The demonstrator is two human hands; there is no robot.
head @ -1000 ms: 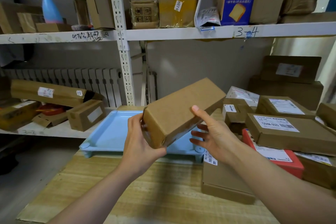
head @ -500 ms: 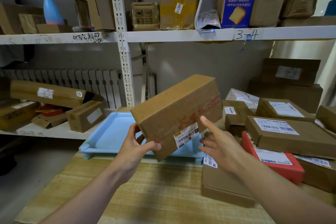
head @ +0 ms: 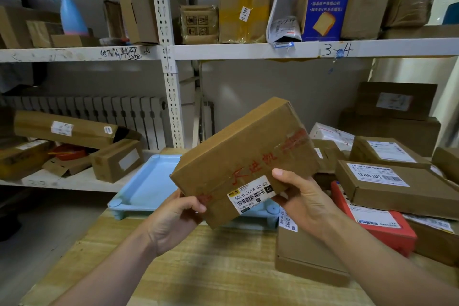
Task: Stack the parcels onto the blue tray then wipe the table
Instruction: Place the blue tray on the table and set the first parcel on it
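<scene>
Head view, the only one. Centre of frame: a brown box [head: 244, 156] held up in the air, tilted, its barcode label facing the camera. Left hand [head: 173, 218] grips the lower left corner, thumb on the front face, fingers behind. Right hand [head: 301, 201] grips the lower right edge, thumb on top by the label. Blue tray [head: 146, 184] sits behind and below the box, at the far edge of the table [head: 198, 271], lower middle of frame; what shows of it holds nothing. More parcels [head: 382, 181] are heaped at right, a red one [head: 377, 226] among them. My read: first parcel about to go down. Best done by levelling the box, laying it flat and square into a tray corner, leaving room for the rest. Wiping comes later; no cloth seen.
</scene>
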